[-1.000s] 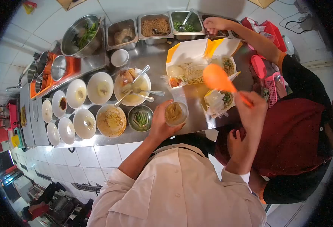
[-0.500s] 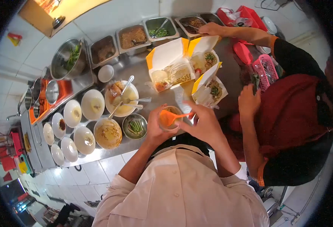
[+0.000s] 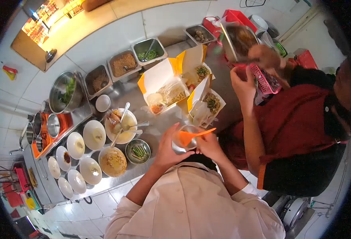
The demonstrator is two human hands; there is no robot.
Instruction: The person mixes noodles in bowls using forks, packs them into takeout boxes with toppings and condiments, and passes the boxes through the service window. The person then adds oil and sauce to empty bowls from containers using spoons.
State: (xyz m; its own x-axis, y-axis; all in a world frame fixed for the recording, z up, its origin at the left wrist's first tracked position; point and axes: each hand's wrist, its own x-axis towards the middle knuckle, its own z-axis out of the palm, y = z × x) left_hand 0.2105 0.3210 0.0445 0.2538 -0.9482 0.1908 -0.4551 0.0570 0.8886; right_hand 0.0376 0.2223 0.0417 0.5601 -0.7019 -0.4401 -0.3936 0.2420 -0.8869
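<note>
My left hand (image 3: 168, 150) is wrapped around a clear cup (image 3: 180, 149) held above the front edge of the steel counter. An orange spoon (image 3: 187, 137) lies across the cup's mouth, its handle pointing right. Closed fingers of my right hand (image 3: 210, 146) meet the spoon's handle at the cup's right side; part of the grip is hidden. Just left of the cup is a metal bowl of green stalks (image 3: 138, 151). Beyond my hands stand open takeaway boxes with noodles (image 3: 173, 93) and toppings (image 3: 211, 102).
Used bowls (image 3: 90, 169) crowd the counter's left, one with cutlery (image 3: 123, 131). Metal trays (image 3: 121, 63) line the wall. On the right a co-worker in a dark red apron (image 3: 287, 115) holds a metal tray (image 3: 239, 40) over a pink basket (image 3: 265, 77).
My right hand has gone from spread fingers to closed at the spoon's handle. The co-worker has lifted a tray from the row and moved it right. The view has shifted.
</note>
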